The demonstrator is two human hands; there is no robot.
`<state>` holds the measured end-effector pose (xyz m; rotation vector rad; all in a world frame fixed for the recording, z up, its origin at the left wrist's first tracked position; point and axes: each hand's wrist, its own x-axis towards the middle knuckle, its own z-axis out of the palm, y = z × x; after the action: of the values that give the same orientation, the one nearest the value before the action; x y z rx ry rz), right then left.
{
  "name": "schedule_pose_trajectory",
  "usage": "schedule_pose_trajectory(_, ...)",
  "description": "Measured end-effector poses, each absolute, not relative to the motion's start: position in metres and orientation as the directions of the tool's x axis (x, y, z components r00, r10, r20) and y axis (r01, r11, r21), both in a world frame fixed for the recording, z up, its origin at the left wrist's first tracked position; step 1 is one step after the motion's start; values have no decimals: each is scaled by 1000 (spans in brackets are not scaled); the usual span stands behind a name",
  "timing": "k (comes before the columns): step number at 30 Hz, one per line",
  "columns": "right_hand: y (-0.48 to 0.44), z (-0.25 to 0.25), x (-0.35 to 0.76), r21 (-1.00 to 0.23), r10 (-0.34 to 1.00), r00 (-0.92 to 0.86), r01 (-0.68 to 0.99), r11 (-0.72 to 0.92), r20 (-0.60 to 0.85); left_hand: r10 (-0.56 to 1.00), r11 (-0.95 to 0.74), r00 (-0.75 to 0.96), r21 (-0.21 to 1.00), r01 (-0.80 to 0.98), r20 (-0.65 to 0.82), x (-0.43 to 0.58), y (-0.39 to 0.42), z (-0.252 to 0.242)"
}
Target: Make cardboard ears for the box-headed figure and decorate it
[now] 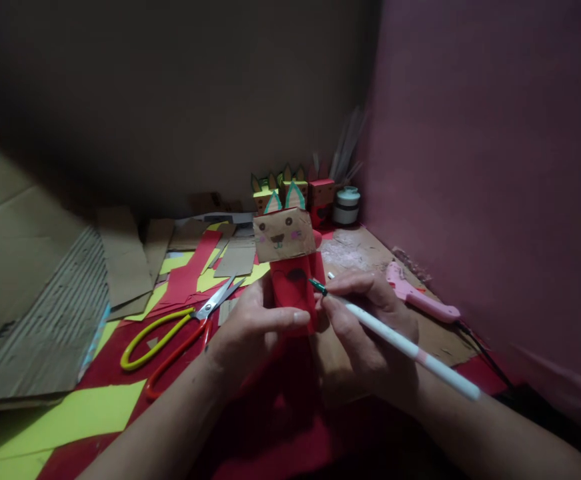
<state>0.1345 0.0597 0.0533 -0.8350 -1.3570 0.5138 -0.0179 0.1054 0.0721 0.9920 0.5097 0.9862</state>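
My left hand (257, 317) is closed around the red body of a paper animal figure (285, 237), its thumb across the front. The figure stands upright, with a brown cardboard head, a drawn face, pink cheeks and green-edged ears. A dark heart (297, 274) shows on its red chest. My right hand (365, 320) grips a white marker pen (395, 340) with a green tip. That tip is beside the right edge of the red body; whether it touches, I cannot tell. Part of my right hand's fingers is hidden behind the pen.
Open scissors (210, 307) with yellow and red handles lie at the left, among cardboard strips and yellow paper (70, 420). A pink glue gun (420, 297) rests at the right. Behind stand similar figures (322, 193) and a small pale jar (347, 205). Large cardboard (25, 280) occupies the far left.
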Motion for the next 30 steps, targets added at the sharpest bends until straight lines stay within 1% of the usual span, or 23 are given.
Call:
schedule_pose_trajectory(5, 66, 62, 132, -806, 793, 146, 91, 585, 591, 869, 220, 493, 856, -469, 47, -19, 103, 74)
schedule_pose_trajectory(9, 78, 83, 130, -804, 804, 7, 12, 594, 594, 886, 183, 461, 872, -455, 54, -26, 105, 80)
schedule_pose_trajectory(11, 84, 92, 126, -802, 800, -56, -58, 595, 597, 895, 149, 441, 880, -451, 75, -33, 107, 83)
schedule_pose_trajectory(14, 94, 97, 116, -805, 801, -98, -133, 578, 591, 917, 110, 392, 892, -438, 79, -44, 108, 83)
schedule_pose_trajectory(18, 104, 90, 99, -795, 794, -69, -120, 594, 604, 955, 84, 292, 890, -449, 58, -56, 105, 80)
schedule_pose_trajectory(21, 109, 84, 92, -797, 794, -77, -111, 594, 603, 968, 91, 250, 887, -452, 29, -59, 103, 79)
schedule_pose_trajectory(30, 109, 76, 92, -804, 801, -66, -49, 592, 594, 970, 135, 243, 882, -452, -24, -58, 98, 77)
